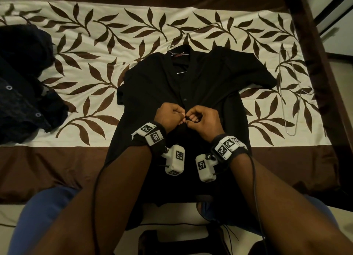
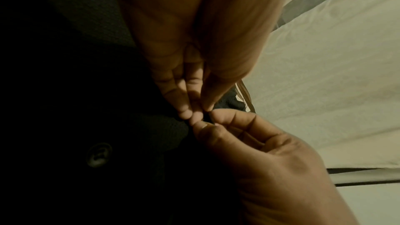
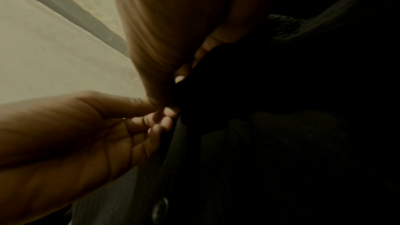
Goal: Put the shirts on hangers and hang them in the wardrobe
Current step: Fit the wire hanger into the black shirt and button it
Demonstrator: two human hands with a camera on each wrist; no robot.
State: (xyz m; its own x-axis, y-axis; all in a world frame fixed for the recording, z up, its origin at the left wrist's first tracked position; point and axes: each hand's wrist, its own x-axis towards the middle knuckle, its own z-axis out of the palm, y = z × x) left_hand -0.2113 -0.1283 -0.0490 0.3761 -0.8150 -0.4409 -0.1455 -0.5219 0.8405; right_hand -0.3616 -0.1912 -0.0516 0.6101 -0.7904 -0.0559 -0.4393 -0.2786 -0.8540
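Observation:
A black short-sleeved shirt (image 1: 152, 86) lies face up on the bed, collar away from me, with a thin wire hanger (image 1: 172, 52) inside its neck. Both hands meet over the front placket at mid-chest. My left hand (image 1: 180, 118) pinches the left edge of the placket. My right hand (image 1: 189, 121) pinches the right edge against it. In the left wrist view the fingertips (image 2: 195, 117) of both hands press together on a fold of black cloth, and a dark button (image 2: 98, 154) sits lower on the shirt. The right wrist view shows another button (image 3: 160, 210) below the pinch.
A spare wire hanger (image 1: 288, 94) lies on the leaf-patterned bedspread (image 1: 95, 44) to the right. A heap of dark clothes (image 1: 24, 82) sits at the left. The dark wooden bed frame (image 1: 313, 44) runs along the right side. The shirt's hem hangs over the bed's near edge.

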